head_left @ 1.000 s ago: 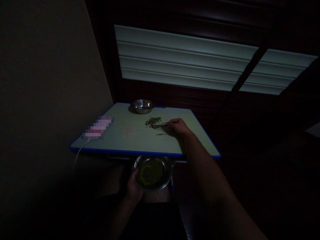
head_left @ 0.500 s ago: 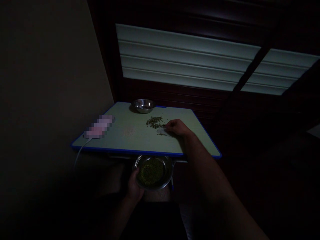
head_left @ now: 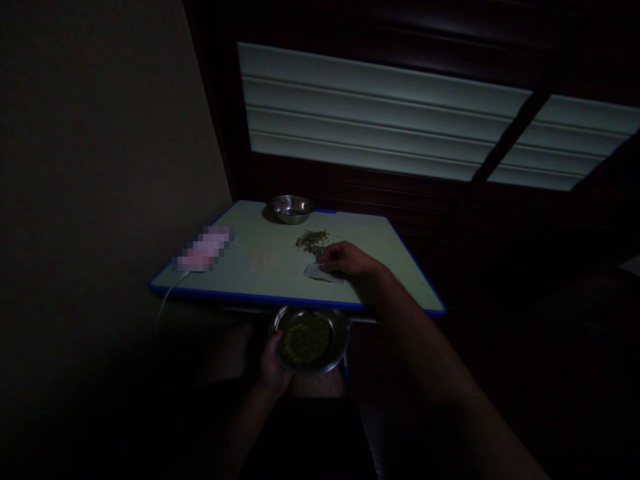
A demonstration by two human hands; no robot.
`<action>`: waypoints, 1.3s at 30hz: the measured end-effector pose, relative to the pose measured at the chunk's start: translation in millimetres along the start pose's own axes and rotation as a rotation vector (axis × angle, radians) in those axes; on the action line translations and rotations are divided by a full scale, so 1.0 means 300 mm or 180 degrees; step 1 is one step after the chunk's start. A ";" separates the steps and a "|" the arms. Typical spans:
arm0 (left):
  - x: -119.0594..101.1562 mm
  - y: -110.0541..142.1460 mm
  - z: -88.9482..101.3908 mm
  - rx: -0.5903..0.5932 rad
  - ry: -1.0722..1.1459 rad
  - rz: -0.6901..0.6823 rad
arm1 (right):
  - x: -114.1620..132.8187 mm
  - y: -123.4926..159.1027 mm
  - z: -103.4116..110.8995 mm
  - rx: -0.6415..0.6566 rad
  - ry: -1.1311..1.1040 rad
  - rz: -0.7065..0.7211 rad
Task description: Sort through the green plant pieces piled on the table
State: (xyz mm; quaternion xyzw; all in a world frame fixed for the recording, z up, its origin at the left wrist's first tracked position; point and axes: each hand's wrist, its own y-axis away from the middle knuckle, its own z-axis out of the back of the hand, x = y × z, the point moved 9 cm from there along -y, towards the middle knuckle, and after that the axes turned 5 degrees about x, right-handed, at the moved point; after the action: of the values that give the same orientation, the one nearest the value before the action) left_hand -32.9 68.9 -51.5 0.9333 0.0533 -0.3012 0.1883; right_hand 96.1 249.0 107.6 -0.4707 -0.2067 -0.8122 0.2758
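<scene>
My left hand [head_left: 274,368] grips the rim of a metal bowl [head_left: 340,353] just below the table's front edge. Inside the bowl lie many small green grains [head_left: 306,339], perhaps mung beans. Over the tabletop, my right hand [head_left: 345,257] pinches a thin, pale, half-round scraper [head_left: 316,271], its curved edge down on the surface. Some grains lie along the scraper's near edge. Just beyond my right fingers is a loose scatter of greenish-brown grains [head_left: 312,241].
The pale table [head_left: 225,272] has a blue rim. A second metal bowl [head_left: 291,211] stands at its back. A blurred-out pink object [head_left: 205,250] with a white cable [head_left: 170,291] lies on the left. Pale small bits [head_left: 261,258] lie mid-table. A wall [head_left: 115,133] borders the left.
My right hand has drawn the scraper toward the table's front edge and slightly left, with a few grains along it. My left hand still holds the bowl. The view has shifted slightly.
</scene>
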 end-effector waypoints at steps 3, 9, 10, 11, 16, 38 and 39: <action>0.001 0.005 -0.007 -0.0019 0.0032 0.0042 | 0.013 0.012 -0.024 0.0072 0.0006 0.0048; -0.011 0.007 -0.039 0.0025 0.0034 -0.0012 | 0.035 0.044 -0.067 0.0053 0.0081 0.0046; -0.013 0.007 -0.043 0.0006 0.0047 -0.0017 | 0.040 0.048 -0.073 0.0048 0.0087 0.0050; -0.013 0.007 -0.045 -0.0038 0.0048 -0.0002 | 0.046 0.052 -0.078 0.0039 0.0092 0.0067; -0.020 0.005 -0.083 0.0114 0.0050 0.0034 | 0.058 0.057 -0.107 0.0110 0.0235 0.0120; -0.022 0.001 -0.103 0.0073 0.0017 0.0282 | 0.042 0.120 -0.141 -0.0293 -0.0513 0.0142; -0.022 -0.001 -0.102 0.0041 0.0013 0.0289 | 0.039 0.123 -0.135 -0.0326 -0.0596 0.0142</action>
State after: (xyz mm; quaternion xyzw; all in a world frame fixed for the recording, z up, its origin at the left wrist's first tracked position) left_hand -21.9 80.9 -24.9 0.9365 0.0093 -0.2907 0.1957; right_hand 88.7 193.7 101.5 -0.5625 -0.1792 -0.7678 0.2489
